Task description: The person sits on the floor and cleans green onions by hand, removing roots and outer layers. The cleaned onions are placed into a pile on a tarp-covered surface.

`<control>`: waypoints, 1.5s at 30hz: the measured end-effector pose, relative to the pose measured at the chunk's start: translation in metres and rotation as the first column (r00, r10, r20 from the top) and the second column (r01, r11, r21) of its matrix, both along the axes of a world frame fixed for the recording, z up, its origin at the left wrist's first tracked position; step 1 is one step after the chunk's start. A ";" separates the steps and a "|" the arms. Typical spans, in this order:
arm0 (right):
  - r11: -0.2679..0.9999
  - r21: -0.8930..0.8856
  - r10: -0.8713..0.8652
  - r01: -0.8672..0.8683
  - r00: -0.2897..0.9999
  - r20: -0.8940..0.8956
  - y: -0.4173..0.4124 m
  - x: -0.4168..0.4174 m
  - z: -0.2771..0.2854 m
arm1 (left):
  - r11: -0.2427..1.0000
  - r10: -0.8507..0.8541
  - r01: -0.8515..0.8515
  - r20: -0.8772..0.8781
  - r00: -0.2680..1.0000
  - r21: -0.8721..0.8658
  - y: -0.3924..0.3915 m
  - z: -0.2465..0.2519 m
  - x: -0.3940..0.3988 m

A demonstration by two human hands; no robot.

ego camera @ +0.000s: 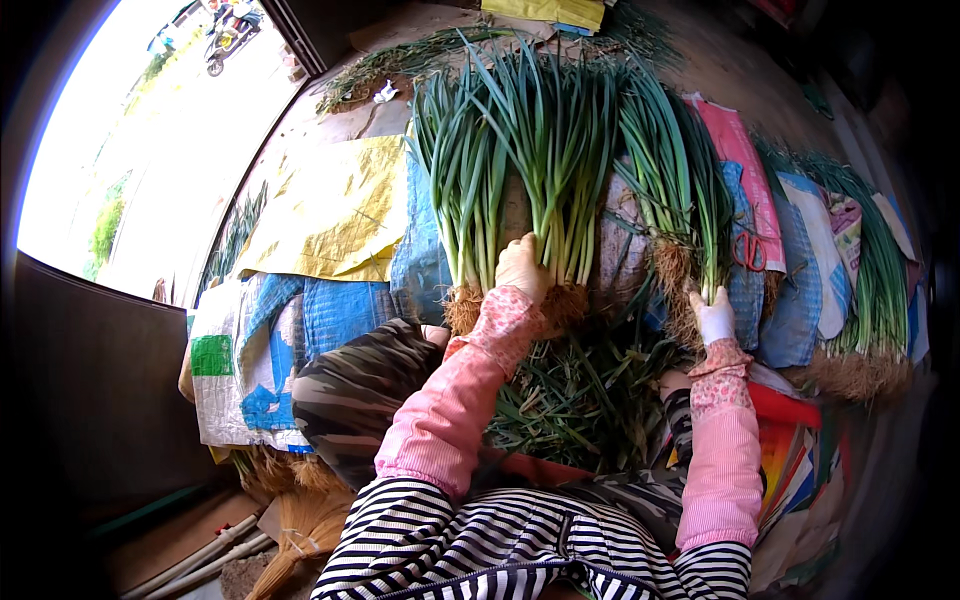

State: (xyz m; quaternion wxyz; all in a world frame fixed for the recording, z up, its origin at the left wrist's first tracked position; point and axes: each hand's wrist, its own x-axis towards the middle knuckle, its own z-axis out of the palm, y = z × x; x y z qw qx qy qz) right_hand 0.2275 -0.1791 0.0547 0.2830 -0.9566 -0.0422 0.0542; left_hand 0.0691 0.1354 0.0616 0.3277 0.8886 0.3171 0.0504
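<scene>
Long green-leaved scallion-like plants [555,150] with white-green stems and brown roots lie side by side before me. My left hand [521,266], gloved, rests at the lower stems of the middle bunch; its fingers are partly hidden, so its grip is unclear. Another bunch [469,187] lies just left of it. My right hand [712,313], in a pale glove, grips the stem bases of a few plants at the edge of the right bunch [664,150]. Red-handled scissors [750,251] lie on the sacking to the right of that bunch.
Yellow sacking [330,210] and blue woven sacking [345,315] cover the surface at left. Loose leaf scraps [585,397] are heaped between my knees. More rooted plants [874,300] lie far right. A straw broom [300,525] is at lower left, near a bright doorway with a scooter [232,30] outside.
</scene>
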 end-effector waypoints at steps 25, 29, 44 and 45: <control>0.735 -0.077 0.676 -0.673 0.720 0.158 0.203 -0.077 0.074 | 0.903 -0.004 0.019 -0.036 0.999 0.429 -0.025 -0.048 0.005; 0.742 -0.372 0.656 -0.558 0.720 0.227 0.286 -0.067 0.039 | 0.914 0.071 -0.119 0.134 0.988 0.388 -0.026 -0.063 0.009; 0.527 -0.739 0.798 -0.420 0.542 0.262 0.333 -0.047 -0.007 | 0.995 0.101 -0.101 0.087 0.991 -0.003 -0.026 -0.054 0.010; 0.553 -0.680 0.800 -0.482 0.536 0.271 0.327 -0.053 -0.006 | 0.983 0.137 -0.130 0.046 0.989 -0.130 -0.027 -0.064 0.014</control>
